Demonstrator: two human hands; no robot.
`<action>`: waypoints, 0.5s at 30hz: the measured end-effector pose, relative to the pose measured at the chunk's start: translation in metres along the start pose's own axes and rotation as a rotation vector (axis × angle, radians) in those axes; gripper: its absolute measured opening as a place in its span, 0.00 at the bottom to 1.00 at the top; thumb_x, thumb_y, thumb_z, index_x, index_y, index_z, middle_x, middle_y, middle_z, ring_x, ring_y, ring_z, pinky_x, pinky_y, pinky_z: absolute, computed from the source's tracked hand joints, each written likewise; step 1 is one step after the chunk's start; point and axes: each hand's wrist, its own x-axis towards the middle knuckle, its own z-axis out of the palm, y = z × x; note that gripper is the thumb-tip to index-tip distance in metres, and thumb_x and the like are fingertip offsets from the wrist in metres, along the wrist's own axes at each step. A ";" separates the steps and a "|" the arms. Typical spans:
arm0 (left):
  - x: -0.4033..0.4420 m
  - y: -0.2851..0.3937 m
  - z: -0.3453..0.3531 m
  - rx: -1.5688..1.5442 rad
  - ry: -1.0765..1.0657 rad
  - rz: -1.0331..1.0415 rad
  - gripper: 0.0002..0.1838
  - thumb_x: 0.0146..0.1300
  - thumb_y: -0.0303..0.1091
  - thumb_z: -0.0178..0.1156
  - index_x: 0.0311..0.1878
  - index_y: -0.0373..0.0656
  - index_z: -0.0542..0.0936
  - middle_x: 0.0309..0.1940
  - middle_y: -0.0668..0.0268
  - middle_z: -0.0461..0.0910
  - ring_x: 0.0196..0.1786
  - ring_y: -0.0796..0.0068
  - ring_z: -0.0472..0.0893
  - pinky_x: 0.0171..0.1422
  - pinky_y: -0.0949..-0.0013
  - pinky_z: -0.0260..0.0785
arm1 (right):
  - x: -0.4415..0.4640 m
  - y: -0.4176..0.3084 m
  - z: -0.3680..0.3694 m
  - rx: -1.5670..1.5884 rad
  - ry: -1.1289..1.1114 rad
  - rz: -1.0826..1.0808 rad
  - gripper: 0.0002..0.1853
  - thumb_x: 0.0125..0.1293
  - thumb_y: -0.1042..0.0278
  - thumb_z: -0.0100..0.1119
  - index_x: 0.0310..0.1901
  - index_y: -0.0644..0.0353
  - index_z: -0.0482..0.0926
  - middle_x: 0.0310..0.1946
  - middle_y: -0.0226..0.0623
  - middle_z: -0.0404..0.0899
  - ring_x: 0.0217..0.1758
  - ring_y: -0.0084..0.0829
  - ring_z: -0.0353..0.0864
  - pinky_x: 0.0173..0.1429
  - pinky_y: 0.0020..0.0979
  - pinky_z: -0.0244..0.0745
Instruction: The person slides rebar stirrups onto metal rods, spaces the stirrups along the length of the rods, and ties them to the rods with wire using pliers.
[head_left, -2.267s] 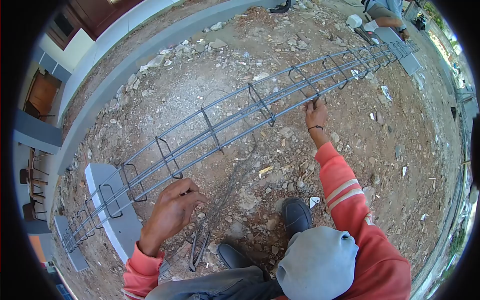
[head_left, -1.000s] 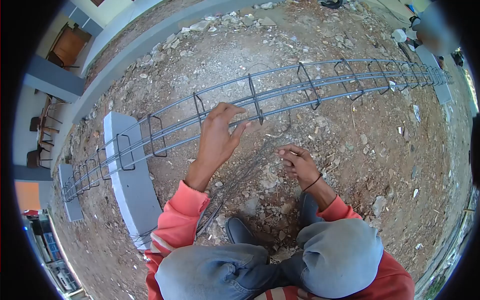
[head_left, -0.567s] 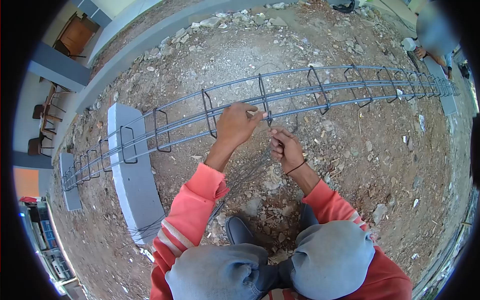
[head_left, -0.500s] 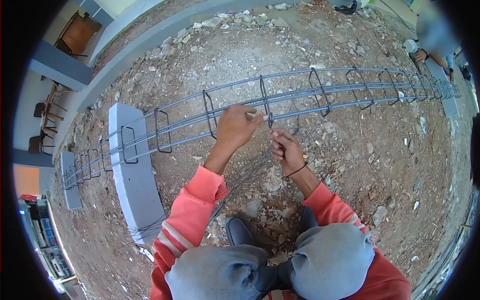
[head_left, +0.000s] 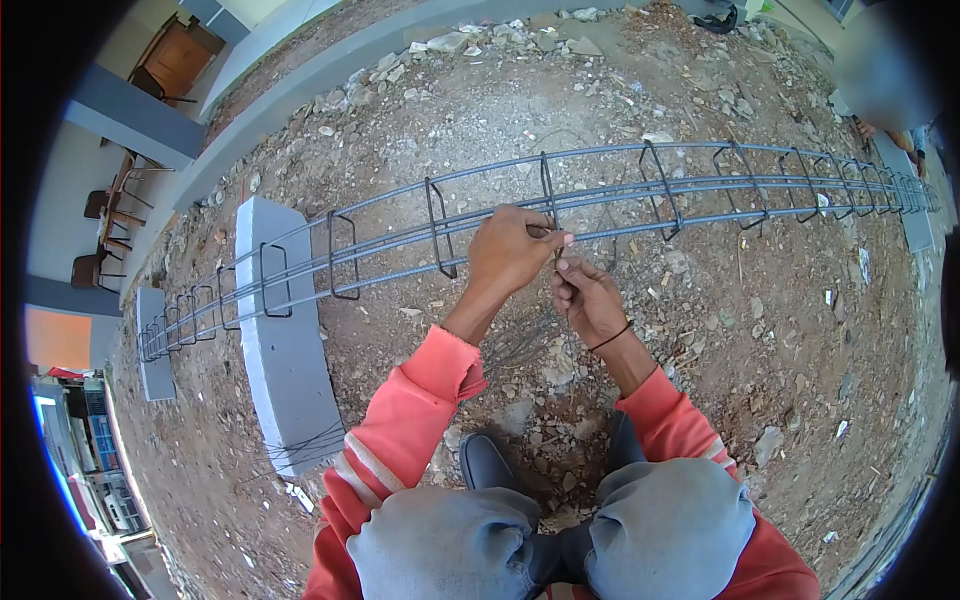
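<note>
Rebar cage (head_left: 663, 187) from mid-left to upper right; left hand (head_left: 505, 250) at centre, half-curled at stirrup (head_left: 548, 185), grip unclear; right hand (head_left: 592, 300) just below, fingertips together, contents too small to tell. Possible stirrup slippage along bars (head_left: 620, 231) if nudged by either hand.
</note>
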 end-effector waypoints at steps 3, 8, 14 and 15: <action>0.000 0.001 0.002 -0.067 0.068 -0.025 0.24 0.46 0.45 0.76 0.38 0.33 0.86 0.32 0.54 0.86 0.34 0.66 0.86 0.40 0.67 0.76 | 0.002 -0.004 0.003 0.033 0.018 0.017 0.06 0.70 0.66 0.60 0.39 0.59 0.78 0.28 0.26 0.76 0.23 0.15 0.67 0.26 0.20 0.62; -0.004 0.009 0.005 -0.186 0.115 -0.118 0.21 0.43 0.36 0.79 0.36 0.32 0.85 0.30 0.55 0.86 0.33 0.71 0.86 0.38 0.71 0.76 | -0.007 -0.009 0.011 -0.195 0.126 -0.013 0.07 0.69 0.66 0.61 0.36 0.60 0.79 0.25 0.29 0.77 0.20 0.16 0.65 0.24 0.20 0.61; 0.004 -0.002 0.013 -0.245 0.083 -0.093 0.12 0.44 0.33 0.77 0.31 0.44 0.84 0.26 0.66 0.86 0.29 0.74 0.84 0.34 0.69 0.73 | -0.033 -0.038 0.030 -0.888 0.169 -0.151 0.07 0.66 0.70 0.59 0.32 0.64 0.80 0.20 0.34 0.79 0.19 0.19 0.71 0.25 0.25 0.66; 0.004 -0.001 0.013 -0.217 0.088 -0.077 0.11 0.44 0.33 0.77 0.30 0.44 0.84 0.25 0.67 0.86 0.28 0.74 0.84 0.33 0.68 0.72 | -0.038 -0.047 0.033 -0.890 0.166 -0.146 0.07 0.66 0.70 0.59 0.32 0.64 0.80 0.20 0.34 0.79 0.19 0.19 0.71 0.25 0.25 0.66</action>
